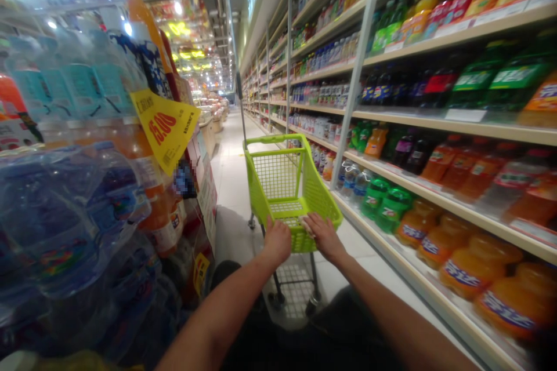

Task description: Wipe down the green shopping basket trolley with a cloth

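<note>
A lime-green shopping cart (319,191) stands right in front of me, its plastic basket showing nothing inside. My left hand (278,242) is closed over the near edge of the basket, thumb up, its other fingers partly hidden. Just to the right, my right hand (324,236) is at the same near edge, with a small white crumpled piece (306,224), like a tissue, under its bent fingers. A thin upright pole (242,104) rises from the cart's far left corner, beside the green crossbar (276,139).
Shelves (404,181) of soft drink bottles line the right side, with large orange soda bottles (467,266) at the bottom. Wrapped water packs (56,214) are stacked close on the left, below a yellow price sign (167,127). A pale tiled aisle (230,177) runs ahead.
</note>
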Motion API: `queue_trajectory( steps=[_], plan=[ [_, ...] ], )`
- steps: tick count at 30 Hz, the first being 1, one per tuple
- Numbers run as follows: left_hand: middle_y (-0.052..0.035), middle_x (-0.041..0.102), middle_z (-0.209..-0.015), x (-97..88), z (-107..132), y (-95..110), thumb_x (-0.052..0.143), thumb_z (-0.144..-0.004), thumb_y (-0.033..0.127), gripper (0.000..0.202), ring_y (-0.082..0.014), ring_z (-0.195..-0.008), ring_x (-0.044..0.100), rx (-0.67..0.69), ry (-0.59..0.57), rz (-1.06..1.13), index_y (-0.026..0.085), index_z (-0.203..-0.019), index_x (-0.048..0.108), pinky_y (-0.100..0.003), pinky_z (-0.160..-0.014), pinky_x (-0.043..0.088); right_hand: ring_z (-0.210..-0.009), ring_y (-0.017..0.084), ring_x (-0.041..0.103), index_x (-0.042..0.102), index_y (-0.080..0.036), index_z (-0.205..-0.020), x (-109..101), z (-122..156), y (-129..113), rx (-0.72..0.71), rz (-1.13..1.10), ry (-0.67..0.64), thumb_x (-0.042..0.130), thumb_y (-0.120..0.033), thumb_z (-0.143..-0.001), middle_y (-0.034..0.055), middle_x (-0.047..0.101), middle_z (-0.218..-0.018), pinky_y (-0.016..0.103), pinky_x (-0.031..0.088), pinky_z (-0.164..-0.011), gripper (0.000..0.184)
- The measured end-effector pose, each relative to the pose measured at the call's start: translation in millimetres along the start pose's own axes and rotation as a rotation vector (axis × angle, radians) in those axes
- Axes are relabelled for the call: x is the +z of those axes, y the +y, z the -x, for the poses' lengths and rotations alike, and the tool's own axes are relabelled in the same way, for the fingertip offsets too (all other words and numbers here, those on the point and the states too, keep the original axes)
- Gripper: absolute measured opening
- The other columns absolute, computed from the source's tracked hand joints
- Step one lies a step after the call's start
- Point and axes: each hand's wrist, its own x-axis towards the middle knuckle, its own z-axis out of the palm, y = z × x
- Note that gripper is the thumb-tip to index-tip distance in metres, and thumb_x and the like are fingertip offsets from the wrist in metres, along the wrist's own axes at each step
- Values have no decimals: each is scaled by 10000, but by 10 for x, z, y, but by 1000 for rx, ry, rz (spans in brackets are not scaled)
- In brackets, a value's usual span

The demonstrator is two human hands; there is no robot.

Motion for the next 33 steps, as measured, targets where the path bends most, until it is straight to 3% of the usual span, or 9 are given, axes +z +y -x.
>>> queue_trajectory(
  steps=[5, 9, 12, 15, 17, 20, 24, 27, 33],
  plan=[
    [-152, 650, -923, -43, -103, 106, 415, -780, 95, 311, -267, -976, 532, 47, -47, -55, 108, -1006, 628, -576, -1045, 185, -1237, 264, 419, 548, -195, -1206, 0, 18, 147, -16, 1, -13, 349, -118, -851, 123, 535, -1282, 538, 319, -953, 415],
    [-143, 647, -944, 6, -96, 140, 433, -783, 120, 304, -262, -1001, 524, 71, 0, -35, 115, -1026, 616, -568, -1055, 172, -1239, 259, 415, 540, -205, -1214, -42, 24, 216, 4, 7, -26, 329, -142, -870, 122, 522, -1295, 531, 309, -955, 409],
    [-134, 612, -1099, 47, -62, 40, 427, -803, 159, 351, -261, -1115, 473, 65, 58, 8, 140, -1126, 564, -566, -1076, 136, -1230, 254, 421, 534, -212, -1218, -68, 4, 257, 68, 15, -42, 330, -158, -870, 122, 518, -1298, 505, 316, -946, 407],
    [-114, 434, -1371, 113, -48, -112, 356, -838, 161, 465, -258, -1298, 304, 36, 70, 13, 156, -1299, 415, -581, -1073, 146, -1230, 265, 418, 527, -177, -1220, -82, -31, 257, 176, 18, -52, 357, -163, -848, 133, 512, -1302, 482, 330, -935, 409],
    [-83, 317, -1456, 176, -55, -174, 297, -857, 147, 507, -234, -1352, 214, 47, 58, 6, 161, -1364, 320, -575, -1075, 158, -1237, 270, 410, 511, -152, -1235, -98, -54, 199, 228, 11, -60, 371, -133, -819, 137, 497, -1317, 469, 336, -935, 439],
    [-81, 246, -1486, 271, -65, -170, 247, -871, 146, 520, -214, -1363, 198, 42, 52, 11, 139, -1391, 260, -562, -1080, 167, -1253, 262, 395, 477, -141, -1269, -138, -86, -5, 213, -29, -86, 377, -92, -778, 136, 466, -1346, 467, 324, -956, 503],
    [-94, 207, -1496, 321, -33, -130, 245, -869, 156, 530, -220, -1367, 188, 26, 50, 33, 116, -1398, 236, -571, -1077, 168, -1214, 257, 439, 444, -174, -1304, -192, -145, -395, 106, -111, -135, 393, -101, -758, 130, 519, -1296, 495, 286, -986, 554],
    [-98, 224, -1490, 299, 6, -175, 242, -871, 158, 522, -221, -1363, 201, 44, 45, 47, 111, -1391, 251, -569, -1078, 167, -1134, 256, 504, 445, -181, -1308, -209, -179, -590, 110, -149, -119, 406, -119, -753, 132, 575, -1225, 481, 301, -972, 560],
    [-94, 302, -1462, 195, -80, -357, 297, -858, 158, 499, -239, -1364, 188, 59, 67, 40, 160, -1356, 329, -578, -1077, 142, -1081, 239, 533, 476, -194, -1281, -182, -96, -542, 73, -188, -34, 384, -120, -770, 116, 614, -1159, 448, 330, -935, 524]
  ],
)
